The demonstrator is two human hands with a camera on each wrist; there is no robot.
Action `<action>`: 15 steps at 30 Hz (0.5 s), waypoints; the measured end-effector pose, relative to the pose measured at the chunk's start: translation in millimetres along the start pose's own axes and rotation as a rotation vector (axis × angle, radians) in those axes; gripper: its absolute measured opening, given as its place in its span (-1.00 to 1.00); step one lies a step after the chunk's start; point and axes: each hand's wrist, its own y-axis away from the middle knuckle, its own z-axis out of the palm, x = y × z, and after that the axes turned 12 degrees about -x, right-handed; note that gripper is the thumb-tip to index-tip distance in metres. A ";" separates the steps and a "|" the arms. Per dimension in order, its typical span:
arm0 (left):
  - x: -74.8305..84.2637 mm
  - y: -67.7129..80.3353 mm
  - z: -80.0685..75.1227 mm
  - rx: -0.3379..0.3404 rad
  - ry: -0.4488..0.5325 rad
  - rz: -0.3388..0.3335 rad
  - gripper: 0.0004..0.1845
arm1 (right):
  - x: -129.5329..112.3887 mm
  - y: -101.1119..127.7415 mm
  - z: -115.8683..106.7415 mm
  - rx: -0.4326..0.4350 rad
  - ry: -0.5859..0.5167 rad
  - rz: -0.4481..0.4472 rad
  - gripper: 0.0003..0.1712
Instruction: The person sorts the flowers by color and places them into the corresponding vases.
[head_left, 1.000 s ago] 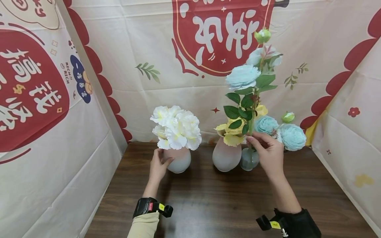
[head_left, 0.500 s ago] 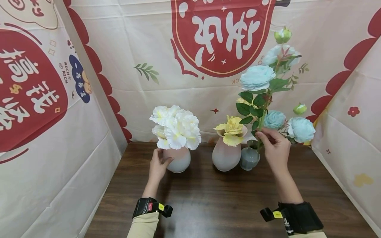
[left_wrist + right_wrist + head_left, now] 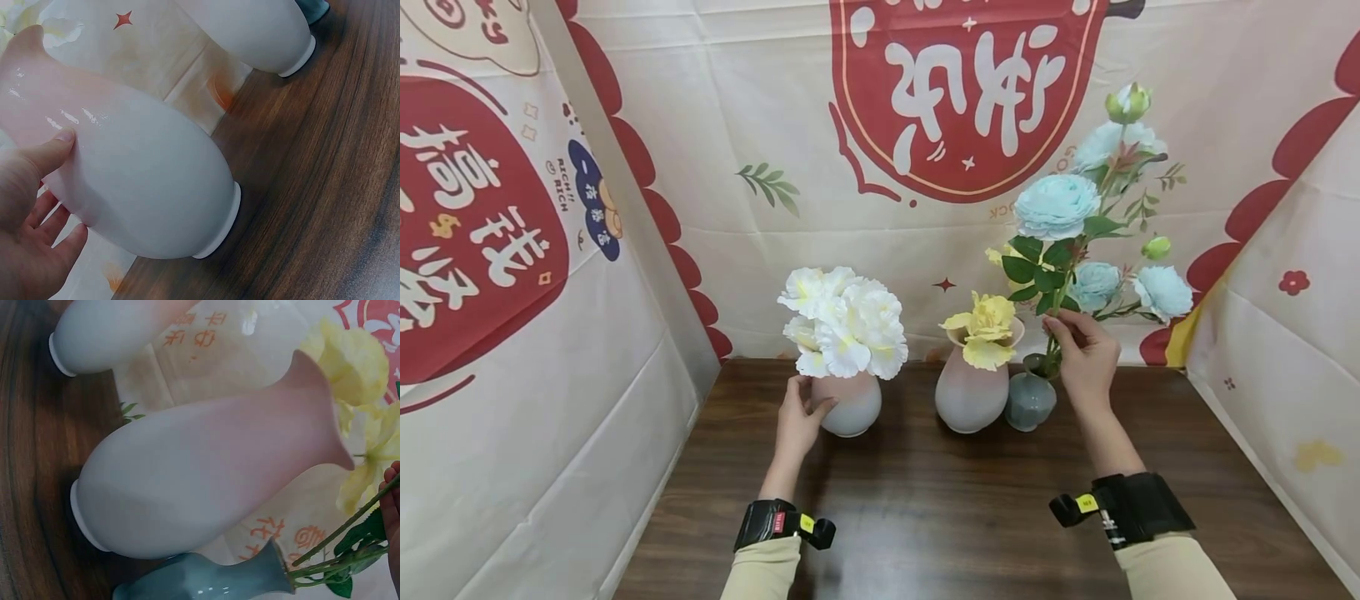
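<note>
My left hand point(image 3: 797, 417) holds a pink-and-white vase point(image 3: 150, 169) by its side, thumb on the front and fingers round the far side. White ruffled flowers point(image 3: 846, 321) fill that vase's mouth. With thumb and fingers my right hand point(image 3: 1086, 354) pinches the stem of a pale blue artificial flower point(image 3: 1057, 207) above a small grey-blue vase point(image 3: 1030, 402). In the right wrist view one stem's cut end point(image 3: 295, 564) is right at this vase's rim, while other green stems point(image 3: 312, 573) reach into its mouth. More blue blooms point(image 3: 1163, 292) lean out to the right.
A second pink-and-white vase point(image 3: 972, 392) with yellow flowers point(image 3: 985, 329) stands immediately left of the small vase. Brown wooden table point(image 3: 925, 517) extends in front. Printed cloth point(image 3: 760, 250) hangs at the back and both sides.
My right hand and the blue flower first moved right, off the yellow flowers; then the hand rose a little and shifted left, the stem leaning right. The left hand stays on its vase.
</note>
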 end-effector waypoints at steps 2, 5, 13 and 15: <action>0.7 0.2 0.7 -0.002 -0.001 0.001 -0.42 | 11.5 0.4 -1.4 0.016 0.024 0.028 -0.82; 0.6 0.3 1.7 0.001 0.000 0.006 -0.43 | 29.1 1.2 -4.6 0.022 0.129 0.105 -0.78; -1.4 -1.1 -0.3 -0.004 0.000 -0.010 -0.42 | 38.9 22.2 -19.6 -0.238 0.634 0.266 -0.58; -2.2 -0.9 -1.5 -0.001 -0.011 -0.009 -0.41 | 38.7 31.3 -24.2 -0.314 0.681 0.308 -0.55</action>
